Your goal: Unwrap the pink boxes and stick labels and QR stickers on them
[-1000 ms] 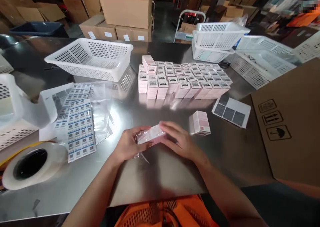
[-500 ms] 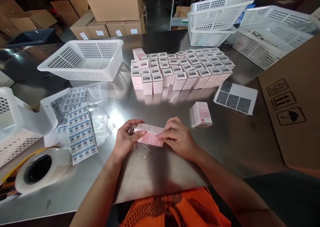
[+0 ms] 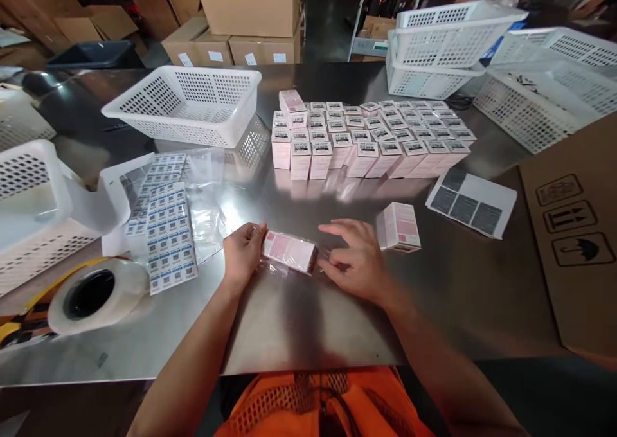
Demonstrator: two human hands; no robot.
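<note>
One box (image 3: pixel 288 250) in clear film (image 3: pixel 278 268) is at the near side of the table (image 3: pixel 270 344), w/ L hand (image 3: pixel 244 250) grasping its one end. R hand (image 3: pixel 353 254) is loose, fingers apart, just beside the other end. 2nd box (image 3: pixel 399 226) is near R hand, rows of boxes (image 3: pixel 362 159) farther back.

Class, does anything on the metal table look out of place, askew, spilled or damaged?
One small pink-and-white cardboard box lies on its side atop the block of upright, white-topped pink boxes, its barcode facing the viewer while theirs face up. No spill or damage shows.
</note>
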